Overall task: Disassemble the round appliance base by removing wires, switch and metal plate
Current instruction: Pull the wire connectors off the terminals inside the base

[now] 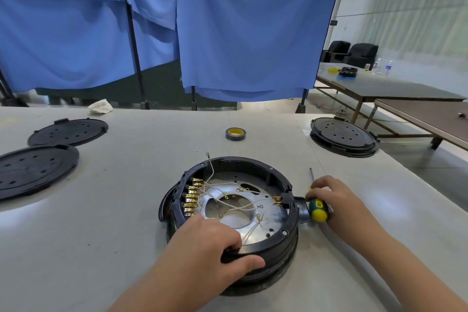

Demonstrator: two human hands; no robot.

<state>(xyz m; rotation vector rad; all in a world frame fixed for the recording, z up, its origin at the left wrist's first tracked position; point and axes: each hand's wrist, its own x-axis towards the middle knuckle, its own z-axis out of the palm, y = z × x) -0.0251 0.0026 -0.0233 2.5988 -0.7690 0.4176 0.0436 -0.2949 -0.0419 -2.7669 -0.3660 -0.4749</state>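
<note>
The round black appliance base point(278, 175) lies open-side up in the middle of the grey table. Inside it a shiny metal plate point(273, 218) with a central hole carries loose white wires point(243, 208) ending in ring lugs. A row of brass terminals point(191, 196) lines the left inner wall, where the switch block sits. My left hand point(212, 243) grips the base's near rim, thumb outside and fingers curled over the edge. My right hand point(334, 197) holds a green-and-yellow screwdriver point(319, 209) beside the base's right spout, its shaft lying on the table pointing away.
Two black perforated covers point(68, 132) point(33, 167) lie at the left. Another closed base point(344, 137) sits far right near the table edge. A roll of tape point(235, 133) stands behind the base. A crumpled cloth point(101, 106) lies at the far edge under blue curtains.
</note>
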